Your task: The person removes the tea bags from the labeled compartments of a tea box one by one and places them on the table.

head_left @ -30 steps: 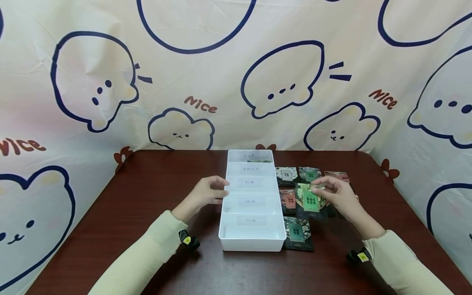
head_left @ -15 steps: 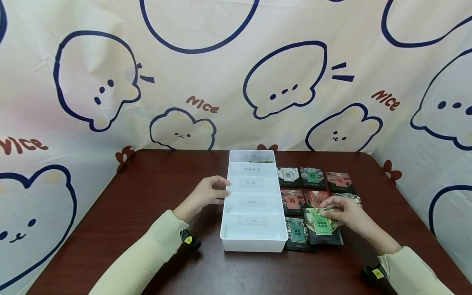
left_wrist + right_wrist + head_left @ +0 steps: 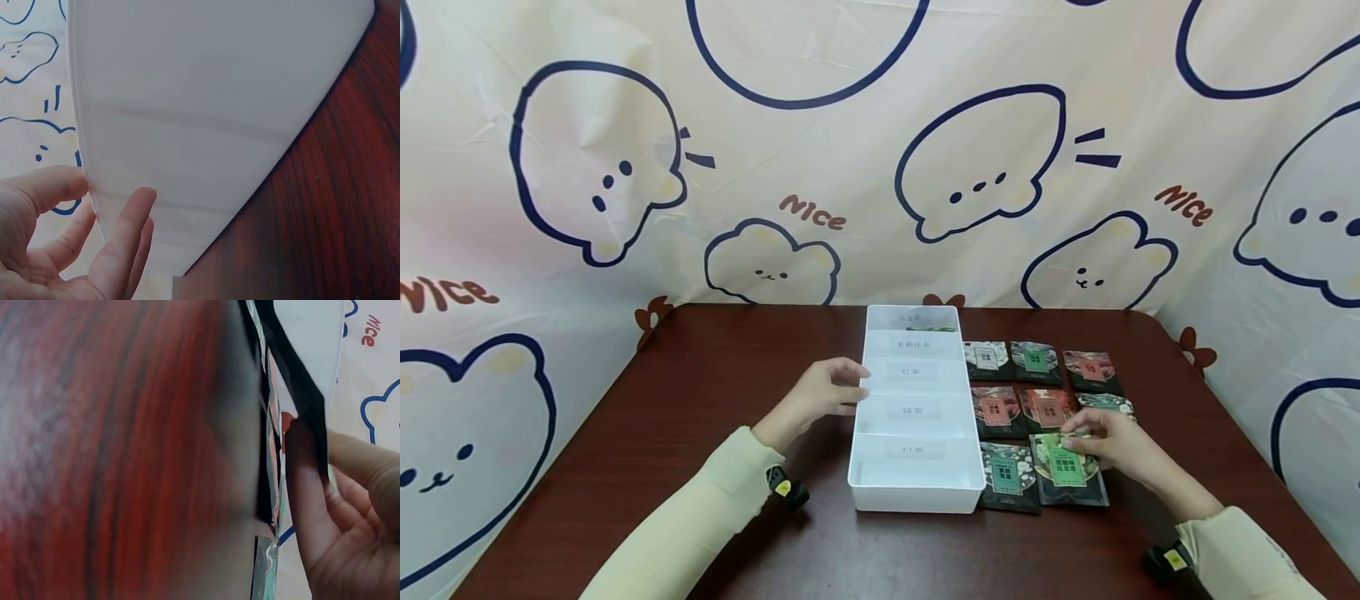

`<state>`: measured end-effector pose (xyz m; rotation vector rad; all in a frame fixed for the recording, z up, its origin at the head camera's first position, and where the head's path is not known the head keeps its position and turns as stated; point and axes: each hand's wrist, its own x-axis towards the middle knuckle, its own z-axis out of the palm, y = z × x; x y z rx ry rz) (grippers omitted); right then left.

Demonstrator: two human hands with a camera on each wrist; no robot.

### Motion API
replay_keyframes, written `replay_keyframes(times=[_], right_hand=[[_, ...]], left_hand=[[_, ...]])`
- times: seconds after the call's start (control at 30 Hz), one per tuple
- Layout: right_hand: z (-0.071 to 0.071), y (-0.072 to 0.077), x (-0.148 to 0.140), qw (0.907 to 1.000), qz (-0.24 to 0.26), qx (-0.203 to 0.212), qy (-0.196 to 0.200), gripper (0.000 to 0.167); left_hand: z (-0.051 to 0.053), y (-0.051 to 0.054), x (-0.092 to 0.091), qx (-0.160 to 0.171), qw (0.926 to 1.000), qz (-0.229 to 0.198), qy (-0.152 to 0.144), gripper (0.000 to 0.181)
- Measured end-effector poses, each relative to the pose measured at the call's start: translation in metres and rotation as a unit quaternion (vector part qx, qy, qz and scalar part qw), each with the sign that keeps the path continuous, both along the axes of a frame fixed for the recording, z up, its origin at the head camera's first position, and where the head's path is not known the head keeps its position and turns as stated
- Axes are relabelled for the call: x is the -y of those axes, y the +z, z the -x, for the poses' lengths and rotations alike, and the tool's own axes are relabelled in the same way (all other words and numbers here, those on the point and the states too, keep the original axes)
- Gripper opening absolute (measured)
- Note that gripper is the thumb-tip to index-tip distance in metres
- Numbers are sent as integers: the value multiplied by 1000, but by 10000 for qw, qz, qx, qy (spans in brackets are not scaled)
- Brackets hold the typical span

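Observation:
A long white divided box (image 3: 917, 500) has a printed label in each compartment. My left hand (image 3: 820, 389) touches its left side. In the left wrist view, loosely bent fingers (image 3: 128, 240) meet the rim and side wall. To the right of the box, my right hand (image 3: 1116, 446) pinches a green-labelled tea packet (image 3: 1067, 471) by its top edge, low over the table at the front right of the other packets. The right wrist view has this dark packet (image 3: 306, 394) tilted between thumb and finger. Just left of it lies a floral tea packet (image 3: 1007, 475).
Behind the held packet lie red-labelled packets (image 3: 996, 410) and a partly covered packet (image 3: 1107, 404). Farther back are a white packet (image 3: 987, 358), a green one (image 3: 1036, 361) and another red one (image 3: 1093, 371). A thin packet edge (image 3: 930, 328) shows in the rearmost compartment.
My right hand has carried the green packet from above the middle packets toward the front right and lowered it. My left hand has stayed at the box.

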<state>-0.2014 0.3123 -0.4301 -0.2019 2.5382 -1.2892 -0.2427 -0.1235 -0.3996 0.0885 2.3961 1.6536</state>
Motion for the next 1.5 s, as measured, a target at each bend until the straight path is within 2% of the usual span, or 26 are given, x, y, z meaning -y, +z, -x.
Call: replay_keyframes(times=[0.23, 0.63, 1.07, 1.5], right_hand=[[-1, -2, 4, 9985, -514, -176, -119, 28], [-1, -4, 11, 9884, -1382, -585, -211, 17], [-1, -5, 13, 9858, -1547, -621, -188, 17], [0, -1, 14, 9840, -1630, -712, -63, 17]], left_hand=[[1, -1, 0, -3, 10000, -23, -29, 32], [0, 0, 0, 30, 10000, -10, -15, 31], [1, -2, 0, -17, 10000, 0, -41, 31], [0, 0, 0, -25, 10000, -33, -54, 32]])
